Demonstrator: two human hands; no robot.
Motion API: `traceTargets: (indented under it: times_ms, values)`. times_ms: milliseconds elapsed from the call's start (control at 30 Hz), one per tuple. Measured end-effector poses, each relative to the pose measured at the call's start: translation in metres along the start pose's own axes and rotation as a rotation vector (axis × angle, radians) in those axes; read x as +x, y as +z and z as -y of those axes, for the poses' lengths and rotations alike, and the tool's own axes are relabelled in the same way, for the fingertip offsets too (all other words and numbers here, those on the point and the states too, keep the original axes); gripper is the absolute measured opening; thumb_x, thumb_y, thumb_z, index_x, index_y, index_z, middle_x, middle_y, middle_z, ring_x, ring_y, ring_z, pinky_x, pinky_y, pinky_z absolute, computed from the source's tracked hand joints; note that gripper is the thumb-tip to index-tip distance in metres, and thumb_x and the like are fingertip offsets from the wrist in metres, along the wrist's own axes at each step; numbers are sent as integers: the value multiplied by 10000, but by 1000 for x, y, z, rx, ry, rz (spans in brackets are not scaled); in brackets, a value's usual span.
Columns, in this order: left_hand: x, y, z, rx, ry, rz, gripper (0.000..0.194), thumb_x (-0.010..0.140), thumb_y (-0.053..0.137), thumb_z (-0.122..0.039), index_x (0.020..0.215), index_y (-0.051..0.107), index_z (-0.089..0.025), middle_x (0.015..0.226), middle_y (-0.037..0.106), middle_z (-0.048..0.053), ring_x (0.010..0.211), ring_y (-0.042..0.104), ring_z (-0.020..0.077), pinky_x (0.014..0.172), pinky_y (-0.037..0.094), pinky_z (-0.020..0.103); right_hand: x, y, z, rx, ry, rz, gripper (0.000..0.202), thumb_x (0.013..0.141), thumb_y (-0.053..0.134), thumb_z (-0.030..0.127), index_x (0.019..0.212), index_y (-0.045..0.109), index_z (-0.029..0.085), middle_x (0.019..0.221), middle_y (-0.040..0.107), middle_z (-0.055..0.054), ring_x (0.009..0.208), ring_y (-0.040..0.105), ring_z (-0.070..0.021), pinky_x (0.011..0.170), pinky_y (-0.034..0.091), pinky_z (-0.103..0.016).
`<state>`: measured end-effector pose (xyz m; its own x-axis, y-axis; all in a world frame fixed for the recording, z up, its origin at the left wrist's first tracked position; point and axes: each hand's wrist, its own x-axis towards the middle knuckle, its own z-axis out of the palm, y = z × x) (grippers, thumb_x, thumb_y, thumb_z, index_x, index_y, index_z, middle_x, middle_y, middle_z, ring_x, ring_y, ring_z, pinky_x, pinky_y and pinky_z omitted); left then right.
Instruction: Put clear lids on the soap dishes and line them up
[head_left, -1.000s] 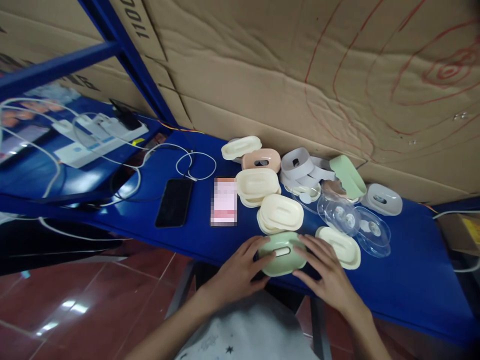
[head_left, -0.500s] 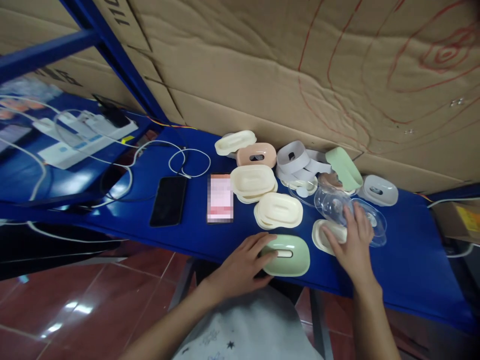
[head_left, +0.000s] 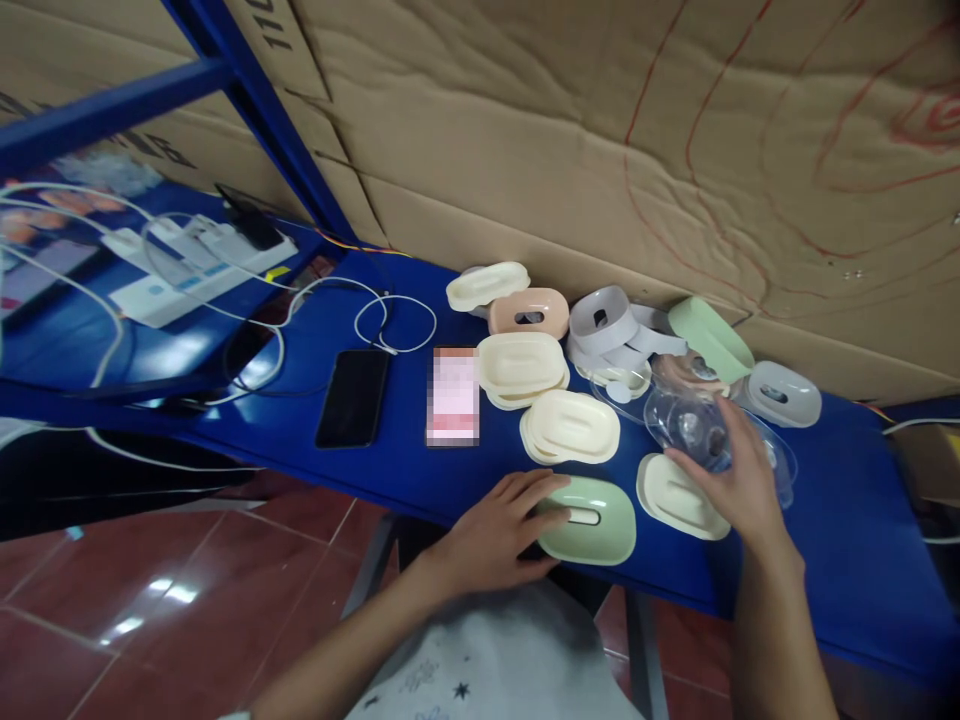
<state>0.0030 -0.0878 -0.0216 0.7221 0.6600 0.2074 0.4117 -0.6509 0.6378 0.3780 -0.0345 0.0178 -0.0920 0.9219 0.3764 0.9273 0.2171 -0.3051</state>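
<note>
A green oval dish [head_left: 592, 545] with a white strip in its centre slot lies at the table's front edge. My left hand [head_left: 510, 530] grips its left side, fingers over the rim. My right hand [head_left: 739, 475], fingers apart, is over the clear plastic pieces [head_left: 686, 425], its fingertips at their right side; whether it touches them I cannot tell. Just left of that hand lie stacked cream oval pieces [head_left: 684, 500]. More cream pieces [head_left: 574, 428] are stacked behind the green dish, with another cream stack [head_left: 523, 365] farther back.
Along the cardboard wall [head_left: 525, 150] stand a peach piece [head_left: 529, 312], grey pieces [head_left: 602, 322], a green piece [head_left: 711, 338] and a grey dish [head_left: 784, 393]. On the left are a lit phone [head_left: 452, 397], a dark phone [head_left: 352, 398], cables and a power strip [head_left: 202, 275].
My right hand has shifted right and off the cream pieces, which now show fully. My left hand stays on the green dish. The whole view has moved slightly.
</note>
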Motion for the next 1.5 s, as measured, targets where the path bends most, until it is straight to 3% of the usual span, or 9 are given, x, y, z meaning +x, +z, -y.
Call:
traceTargets:
  times_ms: [100, 233, 367, 733, 900, 1067, 1200, 1333, 1500]
  values:
    - [-3, 2, 2, -25, 2, -23, 553, 915, 736, -258, 1441, 564, -245, 1678, 426, 132, 1555, 413, 349, 1229, 460, 560, -17, -2, 28, -47, -82, -127, 962, 919, 770, 580, 1701, 304, 270, 1668, 423, -204, 1527, 447, -429, 1214, 417, -636]
    - [-6, 4, 4, -91, -60, -32, 676, 914, 723, -238, 1539, 467, -260, 1726, 337, 170, 1552, 434, 365, 1182, 519, 569, -51, 5, 74, 62, -290, 123, 905, 949, 757, 480, 1708, 280, 357, 1679, 411, -169, 1490, 493, -421, 1150, 489, -630]
    - [-6, 2, 4, -170, -97, -29, 824, 916, 728, -239, 1634, 327, -282, 1718, 368, 177, 1527, 479, 373, 1160, 543, 580, -71, 16, 96, 156, -353, 281, 860, 957, 737, 498, 1696, 329, 334, 1667, 444, -160, 1460, 523, -403, 1126, 514, -616]
    - [-5, -1, 3, -170, -103, -6, 986, 923, 763, -288, 1713, 173, -313, 1725, 379, 162, 1543, 468, 366, 1190, 518, 571, -81, 32, 113, 186, -321, 366, 964, 943, 728, 628, 1710, 263, 274, 1654, 495, -166, 1508, 503, -374, 1176, 481, -609]
    - [-5, -1, 5, -190, -104, -14, 991, 928, 743, -253, 1719, 151, -326, 1737, 353, 160, 1551, 455, 374, 1190, 518, 588, -81, 29, 110, 196, -305, 336, 923, 903, 757, 655, 1665, 367, 309, 1675, 443, -164, 1521, 464, -416, 1207, 426, -670]
    - [-5, 0, 5, -225, -122, -20, 994, 936, 742, -243, 1721, 136, -319, 1731, 359, 163, 1563, 438, 365, 1214, 496, 590, -88, 18, 103, 220, -168, 371, 916, 930, 754, 586, 1692, 311, 337, 1757, 267, -150, 1591, 344, -427, 1211, 443, -655]
    - [-3, -2, 4, -251, -130, -15, 979, 956, 745, -261, 1719, 135, -318, 1735, 353, 158, 1580, 411, 361, 1236, 469, 602, -93, 19, 103, 280, -83, 366, 917, 951, 756, 506, 1705, 261, 337, 1739, 313, -150, 1587, 379, -388, 1210, 480, -608]
    - [-2, -5, 5, -301, -148, -14, 1024, 946, 795, -327, 1720, 125, -343, 1737, 344, 159, 1579, 407, 381, 1240, 454, 635, -94, 23, 106, 327, -199, 308, 773, 971, 757, 392, 1650, 389, 380, 1696, 385, -119, 1557, 434, -368, 1207, 490, -606]
    - [-4, -7, 7, -329, -174, 0, 987, 945, 817, -359, 1709, 192, -374, 1721, 376, 139, 1572, 422, 375, 1244, 458, 620, -94, 25, 112, 229, -332, 281, 744, 955, 781, 330, 1624, 456, 355, 1661, 433, -120, 1577, 381, -393, 1209, 475, -649]
